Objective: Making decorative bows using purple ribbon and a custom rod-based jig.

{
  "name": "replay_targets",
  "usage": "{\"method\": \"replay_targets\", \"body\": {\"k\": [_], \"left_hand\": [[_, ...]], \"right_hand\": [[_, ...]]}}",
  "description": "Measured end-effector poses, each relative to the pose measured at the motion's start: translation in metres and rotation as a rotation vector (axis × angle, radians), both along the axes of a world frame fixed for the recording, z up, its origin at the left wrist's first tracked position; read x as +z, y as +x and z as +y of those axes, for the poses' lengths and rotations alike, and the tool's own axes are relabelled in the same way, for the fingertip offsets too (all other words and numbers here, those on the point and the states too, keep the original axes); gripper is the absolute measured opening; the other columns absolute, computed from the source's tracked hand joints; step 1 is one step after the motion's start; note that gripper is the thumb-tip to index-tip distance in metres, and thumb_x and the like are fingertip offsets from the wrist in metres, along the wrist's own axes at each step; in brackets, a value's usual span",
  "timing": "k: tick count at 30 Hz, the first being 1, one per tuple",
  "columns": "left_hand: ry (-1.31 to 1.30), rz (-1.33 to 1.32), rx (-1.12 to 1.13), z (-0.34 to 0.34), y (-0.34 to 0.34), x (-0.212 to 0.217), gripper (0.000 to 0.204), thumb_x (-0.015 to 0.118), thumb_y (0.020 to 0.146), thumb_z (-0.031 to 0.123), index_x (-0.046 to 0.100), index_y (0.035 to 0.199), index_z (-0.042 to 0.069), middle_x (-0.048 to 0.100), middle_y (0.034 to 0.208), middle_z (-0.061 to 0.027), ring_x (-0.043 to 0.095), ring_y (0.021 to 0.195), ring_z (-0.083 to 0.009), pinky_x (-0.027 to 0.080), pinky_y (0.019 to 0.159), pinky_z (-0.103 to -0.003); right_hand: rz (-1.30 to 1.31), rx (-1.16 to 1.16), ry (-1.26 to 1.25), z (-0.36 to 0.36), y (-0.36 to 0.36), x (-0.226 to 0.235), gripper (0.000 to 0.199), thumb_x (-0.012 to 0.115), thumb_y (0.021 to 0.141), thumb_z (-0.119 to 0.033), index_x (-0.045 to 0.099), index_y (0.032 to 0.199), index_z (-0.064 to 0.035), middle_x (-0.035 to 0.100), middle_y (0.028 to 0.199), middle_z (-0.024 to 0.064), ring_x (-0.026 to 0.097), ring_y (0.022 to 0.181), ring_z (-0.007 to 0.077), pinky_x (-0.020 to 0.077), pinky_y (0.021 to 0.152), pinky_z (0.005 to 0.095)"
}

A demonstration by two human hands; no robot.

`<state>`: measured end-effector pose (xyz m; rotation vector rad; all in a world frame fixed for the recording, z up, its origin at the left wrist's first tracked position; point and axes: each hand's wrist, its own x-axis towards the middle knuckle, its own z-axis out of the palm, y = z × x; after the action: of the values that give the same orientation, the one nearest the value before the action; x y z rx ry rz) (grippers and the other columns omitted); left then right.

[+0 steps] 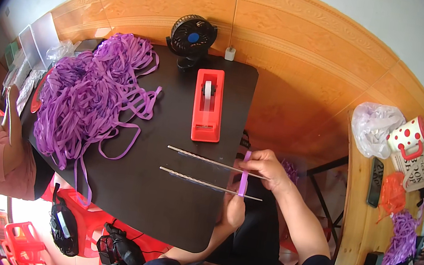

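Observation:
Two thin metal rods [208, 159] with twisted left parts lie side by side, reaching from over the dark table past its right edge. A purple ribbon [244, 179] spans the right part of both rods. My right hand [266, 166] is closed on the ribbon at the far rod, thumb and fingers pinched together. Below the near rod, my left hand [234, 212] is closed at the ribbon's lower end, its thumb pointing up; its other fingers are partly hidden. A large tangled heap of purple ribbon [81, 100] covers the table's left side.
On the dark table [157, 196] stand a red tape dispenser [206, 120] and a black fan [192, 38]. A wooden table [355, 227] at right holds a dotted mug [407, 136], bags, a phone [375, 183] and more ribbon. At left sits another person [4, 163]; black bags rest on red stools.

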<state>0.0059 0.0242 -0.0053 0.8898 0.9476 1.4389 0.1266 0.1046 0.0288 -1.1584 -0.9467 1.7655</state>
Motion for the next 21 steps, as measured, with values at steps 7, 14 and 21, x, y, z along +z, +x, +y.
{"method": "replay_targets", "body": {"k": [7,14,21], "left_hand": [[-0.056,-0.336,-0.018,0.003,0.004,-0.001,0.032,0.057,0.098,0.017,0.056,0.126,0.002,0.051,0.133,-0.0094,0.051,0.122,-0.0212,0.037,0.108,-0.036],[0.000,-0.391,-0.061,-0.007,0.000,-0.005,0.023,0.052,0.099,0.012,0.058,0.119,0.001,0.060,0.118,-0.0090,0.054,0.116,-0.0204,0.041,0.103,-0.036],[-0.133,-0.423,-0.079,-0.020,-0.006,0.002,0.026,0.045,0.099,0.004,0.058,0.121,-0.003,0.060,0.119,-0.0129,0.057,0.112,-0.0227,0.045,0.099,-0.034]], "right_hand": [[0.241,-0.091,-0.165,-0.038,-0.010,-0.021,0.025,0.066,0.091,-0.016,0.070,0.103,0.0042,0.071,0.097,0.0145,0.069,0.088,0.0225,0.0546,0.080,0.0343],[0.102,-0.343,0.315,-0.088,-0.016,-0.018,0.027,0.064,0.086,0.002,0.065,0.112,0.0047,0.064,0.112,0.0074,0.062,0.102,0.0158,0.0481,0.090,0.0278],[-0.001,-0.297,0.417,-0.112,-0.039,-0.033,0.024,0.064,0.088,-0.001,0.067,0.111,0.0047,0.064,0.102,0.0052,0.062,0.097,0.0138,0.0480,0.085,0.0255]]}}
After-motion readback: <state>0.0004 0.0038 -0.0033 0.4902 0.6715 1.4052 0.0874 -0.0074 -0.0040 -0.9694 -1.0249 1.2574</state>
